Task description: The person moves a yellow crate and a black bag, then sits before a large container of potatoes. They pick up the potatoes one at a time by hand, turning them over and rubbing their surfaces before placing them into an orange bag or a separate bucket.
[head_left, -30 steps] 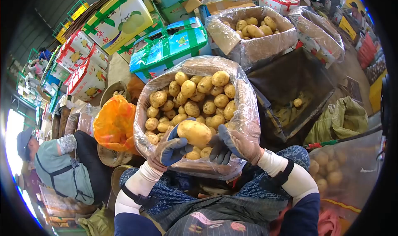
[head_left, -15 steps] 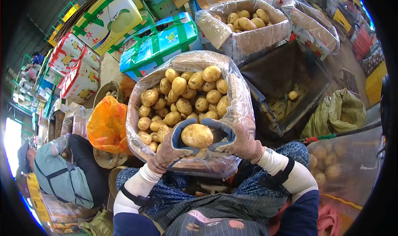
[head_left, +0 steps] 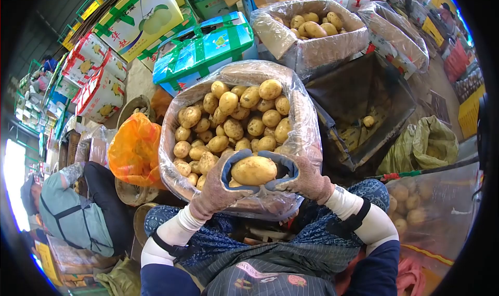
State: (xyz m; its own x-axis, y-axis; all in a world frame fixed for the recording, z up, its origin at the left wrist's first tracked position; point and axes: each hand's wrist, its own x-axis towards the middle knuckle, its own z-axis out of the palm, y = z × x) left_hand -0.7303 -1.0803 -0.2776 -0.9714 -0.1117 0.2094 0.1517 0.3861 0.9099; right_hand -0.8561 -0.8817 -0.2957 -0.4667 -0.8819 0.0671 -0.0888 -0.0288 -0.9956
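Observation:
A large yellow potato [head_left: 253, 170] is held between both hands above the near side of a plastic-lined box [head_left: 179, 90]. My left hand [head_left: 221, 186], in a brown glove with a blue palm, curls around its left side. On the other side my right hand [head_left: 300, 179], gloved alike, closes on the potato's right end. Beneath and beyond them, many potatoes [head_left: 235, 129] fill the box, some with dirt patches on their skins. The near corner of the box lies partly hidden under my wrists.
Right of the box stands a dark open bin [head_left: 358, 96] with a small potato in it. Behind is a second lined box [head_left: 322, 49] of potatoes, beside a blue taped carton [head_left: 208, 49]. An orange bag [head_left: 134, 150] sits at left, near a crouching person [head_left: 78, 207].
The potato has turned slightly between my hands and now shows a longer side. The whole view has shifted a little; both hands keep their hold.

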